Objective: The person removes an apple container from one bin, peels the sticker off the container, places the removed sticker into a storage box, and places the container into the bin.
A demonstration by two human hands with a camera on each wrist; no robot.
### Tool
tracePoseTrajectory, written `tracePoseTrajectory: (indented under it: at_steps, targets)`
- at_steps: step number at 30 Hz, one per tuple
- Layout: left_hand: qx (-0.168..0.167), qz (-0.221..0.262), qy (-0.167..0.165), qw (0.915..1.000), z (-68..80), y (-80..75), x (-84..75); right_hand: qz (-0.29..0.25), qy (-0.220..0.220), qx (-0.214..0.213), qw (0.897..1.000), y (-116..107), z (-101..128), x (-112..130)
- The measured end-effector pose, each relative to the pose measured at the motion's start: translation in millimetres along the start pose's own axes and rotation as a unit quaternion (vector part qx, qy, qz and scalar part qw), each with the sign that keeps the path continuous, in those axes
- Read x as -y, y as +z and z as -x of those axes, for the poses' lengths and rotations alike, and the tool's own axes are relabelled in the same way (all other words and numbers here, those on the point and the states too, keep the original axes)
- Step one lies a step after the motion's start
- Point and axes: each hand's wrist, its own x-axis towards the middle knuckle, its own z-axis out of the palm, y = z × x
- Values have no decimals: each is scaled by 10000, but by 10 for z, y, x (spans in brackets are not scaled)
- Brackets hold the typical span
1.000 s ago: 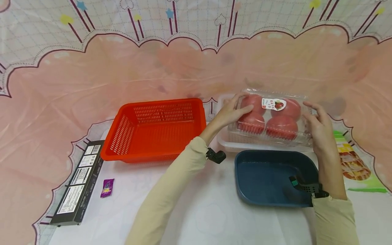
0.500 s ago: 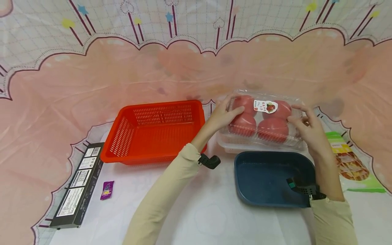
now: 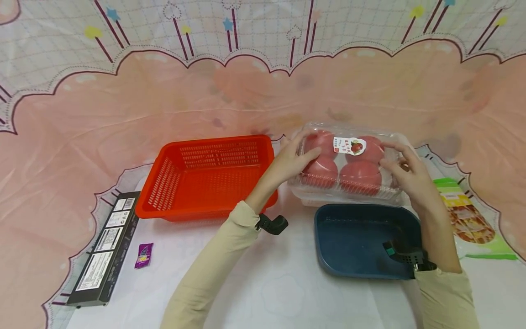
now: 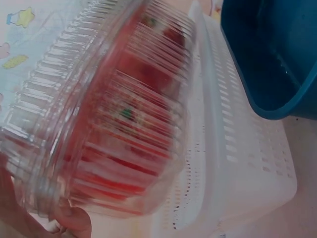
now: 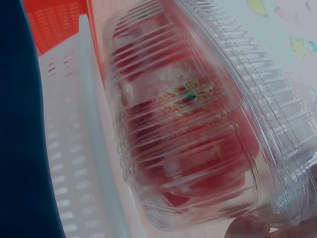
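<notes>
A clear plastic box of tomatoes (image 3: 361,176), with a white label on its lid, is gripped at both ends over a white basket (image 3: 314,201). My left hand (image 3: 288,161) holds the box's left end, its thumb on the near side. At the opposite end my right hand (image 3: 414,177) pinches the rim. Ribbed sides of the box (image 4: 133,114) show red fruit in the left wrist view, tilted above the perforated basket wall (image 4: 257,158). The right wrist view shows the box (image 5: 188,119) beside the basket (image 5: 74,168); a fingertip (image 5: 247,227) touches its lower edge.
In front of the white basket stands a dark blue tray (image 3: 353,246). An orange-red basket (image 3: 205,212) is to the left. A long black box (image 3: 104,249) and a small purple packet (image 3: 144,255) lie further left. A green food bag (image 3: 472,224) lies at right.
Both hands have carried the tomato box left and slightly down, so it now covers more of the white basket. The other things stay where they were.
</notes>
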Motion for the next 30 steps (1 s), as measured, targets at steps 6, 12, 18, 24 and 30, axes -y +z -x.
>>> tracePoseTrajectory:
  at_steps: [6,12,18,24,30]
  targets:
    - [-168,86,-90,9998,145,-78,-13,-131,23,347,9993,57,12,36]
    - [-433,101,-178,9989,260,-122,-35,-169,-146,419,9989,102,25,93]
    - [-511,-24,-388,9979,380,-161,-7,33,-70,464,9989,167,67,151]
    - [-519,-42,-430,9977,482,-227,41,57,-28,524,9986,240,104,220]
    - [-459,-8,-374,9982,626,-325,49,-70,-128,640,9978,305,138,293]
